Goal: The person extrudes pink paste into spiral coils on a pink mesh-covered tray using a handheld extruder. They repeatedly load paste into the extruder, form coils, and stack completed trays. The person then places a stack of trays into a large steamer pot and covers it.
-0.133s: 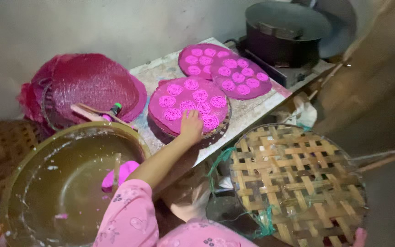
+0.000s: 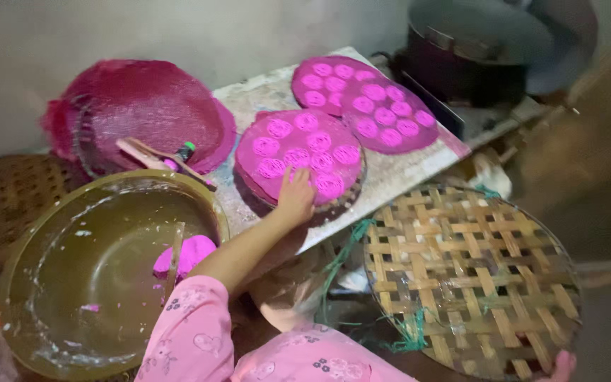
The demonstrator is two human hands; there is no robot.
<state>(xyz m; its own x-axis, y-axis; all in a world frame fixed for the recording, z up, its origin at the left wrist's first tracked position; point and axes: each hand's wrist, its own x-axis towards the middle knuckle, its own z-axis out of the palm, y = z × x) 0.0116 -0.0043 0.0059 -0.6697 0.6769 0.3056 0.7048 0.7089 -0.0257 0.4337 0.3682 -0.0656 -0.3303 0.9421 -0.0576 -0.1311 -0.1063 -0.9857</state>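
1. Dim room, grey plastered wall at the back; a pale, stained slab table (image 2: 404,173) ran away from the person toward a dark cooking pot (image 2: 461,67) on a stove at the far end.
2. Left hand (image 2: 297,198) reached forward from a pink flowered sleeve (image 2: 192,332), fingers spread and resting flat on the near edge of a round tray (image 2: 298,159). It gripped nothing.
3. That tray carried small pink coiled noodle rounds (image 2: 281,127); the fingertips touched the rounds nearest the person.
4. Beyond the left hand, further along the table, lay two more pink trays (image 2: 365,102), overlapping each other and filled with the same rounds.
5. Left of the hand sat a stack of dark pink woven mats (image 2: 143,106), with a wooden press tool (image 2: 160,155) lying across its near edge.
6. Below the forearm, close to the body, stood a large olive basin (image 2: 72,283) smeared white inside; a lump of pink dough (image 2: 185,255) lay in it, partly hidden by the arm.
7. Right hand (image 2: 563,366) showed only as fingertips at the lower right corner, clasping the rim of a bare woven bamboo tray (image 2: 468,276) held beside the table.
8. A brown wicker basket (image 2: 1,205) sat at far left, well apart from both hands.
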